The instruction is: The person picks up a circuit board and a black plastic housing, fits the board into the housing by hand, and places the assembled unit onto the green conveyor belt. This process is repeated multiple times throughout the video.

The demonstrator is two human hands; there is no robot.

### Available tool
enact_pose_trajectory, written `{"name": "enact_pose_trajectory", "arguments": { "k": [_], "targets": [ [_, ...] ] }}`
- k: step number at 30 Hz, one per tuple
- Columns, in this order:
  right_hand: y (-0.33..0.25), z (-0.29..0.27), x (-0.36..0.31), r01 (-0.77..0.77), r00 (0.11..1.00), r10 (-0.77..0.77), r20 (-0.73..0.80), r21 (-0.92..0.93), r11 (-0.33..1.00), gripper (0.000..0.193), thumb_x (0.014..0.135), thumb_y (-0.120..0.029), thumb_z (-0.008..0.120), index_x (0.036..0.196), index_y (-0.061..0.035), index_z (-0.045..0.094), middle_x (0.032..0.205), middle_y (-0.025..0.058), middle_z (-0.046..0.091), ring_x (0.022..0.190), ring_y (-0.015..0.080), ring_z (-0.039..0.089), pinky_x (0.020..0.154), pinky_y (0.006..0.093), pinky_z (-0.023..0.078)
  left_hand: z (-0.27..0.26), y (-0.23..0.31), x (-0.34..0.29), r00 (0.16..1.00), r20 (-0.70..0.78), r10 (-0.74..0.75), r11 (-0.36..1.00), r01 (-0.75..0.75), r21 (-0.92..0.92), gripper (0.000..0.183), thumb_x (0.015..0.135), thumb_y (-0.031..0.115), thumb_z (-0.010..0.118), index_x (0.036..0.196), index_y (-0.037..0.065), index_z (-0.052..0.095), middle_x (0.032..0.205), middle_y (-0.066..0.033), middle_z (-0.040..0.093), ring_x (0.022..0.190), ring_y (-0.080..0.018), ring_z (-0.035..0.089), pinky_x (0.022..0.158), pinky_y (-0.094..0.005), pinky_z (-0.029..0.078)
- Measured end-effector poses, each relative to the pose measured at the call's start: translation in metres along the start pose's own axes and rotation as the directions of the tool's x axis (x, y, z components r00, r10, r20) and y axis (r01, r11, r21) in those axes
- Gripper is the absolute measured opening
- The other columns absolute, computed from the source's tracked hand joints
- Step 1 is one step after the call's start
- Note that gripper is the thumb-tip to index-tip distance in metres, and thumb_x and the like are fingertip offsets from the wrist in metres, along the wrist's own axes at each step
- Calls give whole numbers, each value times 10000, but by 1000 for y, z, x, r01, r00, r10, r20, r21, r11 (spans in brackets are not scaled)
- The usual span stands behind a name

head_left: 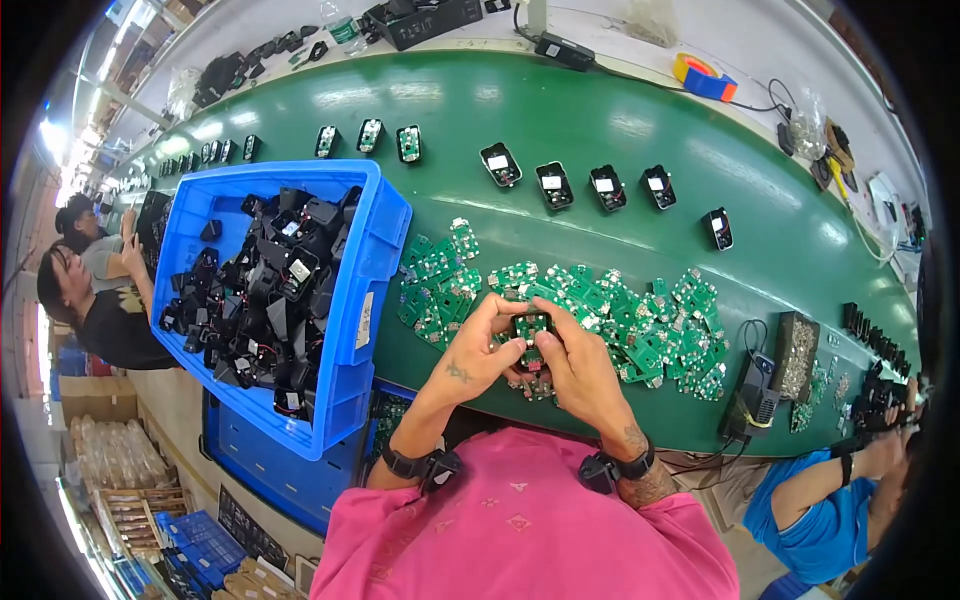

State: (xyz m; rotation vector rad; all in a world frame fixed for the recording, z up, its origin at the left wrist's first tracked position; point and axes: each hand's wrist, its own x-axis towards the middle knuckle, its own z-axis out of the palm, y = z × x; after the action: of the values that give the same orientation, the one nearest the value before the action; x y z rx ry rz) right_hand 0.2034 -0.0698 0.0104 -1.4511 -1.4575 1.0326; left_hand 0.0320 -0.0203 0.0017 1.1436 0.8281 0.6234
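Observation:
Between my left hand [472,358] and my right hand [588,372] is a small black plastic housing [530,328] with a green circuit board in it. Both sets of fingers wrap round its sides, and the two thumbs press on the board from above. Just beyond my hands spreads a heap of loose green circuit boards [640,322], with a smaller cluster of boards [440,275] to the left. How the board is seated is hidden by the thumbs.
A blue bin [388,235] full of black housings stands at the left. Several open housings [554,185] line the green table [440,100]. At the right sit a black device with a keypad [757,390] and a tray of small parts [797,355]. Other people work at both sides.

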Motion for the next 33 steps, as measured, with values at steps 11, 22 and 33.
{"name": "enact_pose_trajectory", "arguments": {
  "k": [11, 22, 33],
  "targets": [
    [4, 16, 37, -41, 999, 42, -17, 42, 998, 323, 960, -107, 527, 1273, -41, 565, 892, 138, 663, 761, 225, 643, 694, 341, 498, -18, -2, 18, 976, -170, 133, 958, -83, 275, 335, 899, -14, 540, 1226, -18, 471, 986, -102, 607, 772, -84, 577, 553, -258, 510],
    [39, 2, 220, 324, 928, -327, 179, -820, 472, 819, 710, -60, 725, 1451, -121, 384, 1413, 167, 445, 1274, 393, 429, 1001, 486, 430, -129, 19, 164, 819, -497, 286, 903, -56, 426, 313, 902, 21, 502, 1210, 10, 555, 990, -133, 662, 670, -179, 687, 496, -295, 563],
    [0, -20, 240, 362, 929, -304, 210, -682, 636, 689, 676, -184, 802, 1274, -11, 506, 1110, 187, 616, 1050, 354, 577, 921, 442, 463, -128, 34, 201, 683, -552, 478, 766, -17, 643, 599, 916, 327, 619, 1371, 1, 406, 940, -255, 667, 659, -381, 667, 690, -463, 532]
  ]
}}
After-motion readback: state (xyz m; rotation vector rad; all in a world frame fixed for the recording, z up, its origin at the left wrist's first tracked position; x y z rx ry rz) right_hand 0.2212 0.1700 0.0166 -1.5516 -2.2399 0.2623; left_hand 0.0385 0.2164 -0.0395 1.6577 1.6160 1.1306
